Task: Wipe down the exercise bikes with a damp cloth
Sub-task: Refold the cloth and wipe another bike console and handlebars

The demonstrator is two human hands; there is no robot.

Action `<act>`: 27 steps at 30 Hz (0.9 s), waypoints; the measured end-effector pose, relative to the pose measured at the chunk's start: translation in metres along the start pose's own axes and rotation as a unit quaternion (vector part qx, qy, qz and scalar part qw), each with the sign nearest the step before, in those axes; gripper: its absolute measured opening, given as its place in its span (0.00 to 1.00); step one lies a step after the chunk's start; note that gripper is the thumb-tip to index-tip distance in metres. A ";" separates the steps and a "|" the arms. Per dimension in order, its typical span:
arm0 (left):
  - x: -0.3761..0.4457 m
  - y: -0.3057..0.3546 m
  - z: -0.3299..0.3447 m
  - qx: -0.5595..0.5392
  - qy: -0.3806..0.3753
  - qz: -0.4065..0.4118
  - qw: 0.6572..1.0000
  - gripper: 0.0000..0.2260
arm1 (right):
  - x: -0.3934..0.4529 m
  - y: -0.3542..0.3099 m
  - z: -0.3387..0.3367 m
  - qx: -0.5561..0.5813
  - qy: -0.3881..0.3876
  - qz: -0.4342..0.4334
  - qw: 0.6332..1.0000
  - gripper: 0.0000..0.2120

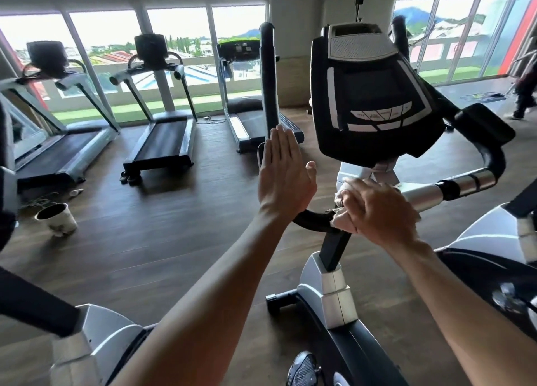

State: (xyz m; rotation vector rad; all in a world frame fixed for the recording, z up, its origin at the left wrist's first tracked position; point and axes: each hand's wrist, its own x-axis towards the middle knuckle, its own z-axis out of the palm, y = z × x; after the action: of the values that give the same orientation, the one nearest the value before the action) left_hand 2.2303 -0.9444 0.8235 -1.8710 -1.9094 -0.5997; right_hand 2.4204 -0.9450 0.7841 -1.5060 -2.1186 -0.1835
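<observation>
At nine o'clock, a white bucket (59,218) on the wood floor; beyond it, toward eleven, three treadmills (162,141) before the windows. At centre, left hand (283,179) raised flat, fingers straight and together, holding nothing, just ahead of the handlebar's black upright grip (268,77). Just right of centre, right hand (377,211) pressing a white cloth (343,195) against the exercise bike's handlebar (453,189), fingers curled over it. Above, at one o'clock, the console (374,94): button labels too blurred for reading, no brand legible. Cloth mostly hidden under the hand.
</observation>
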 end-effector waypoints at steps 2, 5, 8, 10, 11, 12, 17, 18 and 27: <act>0.001 0.002 0.001 -0.007 0.006 -0.010 1.000 0.33 | -0.003 -0.018 0.002 -0.019 -0.006 -0.006 1.000 0.24; -0.001 0.003 0.002 -0.019 0.010 -0.009 1.000 0.33 | -0.008 -0.033 0.003 -0.020 0.001 -0.036 0.999 0.19; -0.015 0.006 0.006 -0.034 0.030 0.004 0.999 0.33 | -0.006 -0.027 -0.001 0.002 -0.019 -0.062 0.998 0.21; -0.028 0.007 0.009 -0.044 0.046 0.022 0.998 0.32 | -0.003 -0.015 -0.004 0.021 -0.022 -0.054 0.998 0.22; -0.033 0.008 0.010 -0.052 0.047 0.028 0.997 0.32 | -0.001 -0.009 -0.007 0.032 -0.016 -0.040 0.999 0.22; -0.036 0.008 0.010 -0.065 0.043 0.028 0.997 0.32 | 0.001 -0.003 -0.010 0.045 -0.007 -0.025 0.999 0.22; -0.030 0.023 0.003 -0.201 0.054 0.047 0.977 0.31 | 0.004 0.042 -0.014 0.013 0.044 0.012 0.999 0.18; -0.026 0.029 0.003 -0.216 0.057 0.073 0.972 0.31 | 0.007 0.055 -0.013 0.001 0.059 0.044 0.997 0.17; 0.079 0.095 0.014 -0.077 0.003 0.227 0.971 0.31 | -0.002 0.109 -0.024 0.019 0.027 0.009 0.999 0.31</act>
State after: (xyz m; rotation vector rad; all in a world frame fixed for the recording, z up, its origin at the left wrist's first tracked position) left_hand 2.3231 -0.8699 0.8581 -2.2995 -1.3869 -0.6094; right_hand 2.5279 -0.9158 0.7834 -1.4805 -2.0544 -0.1743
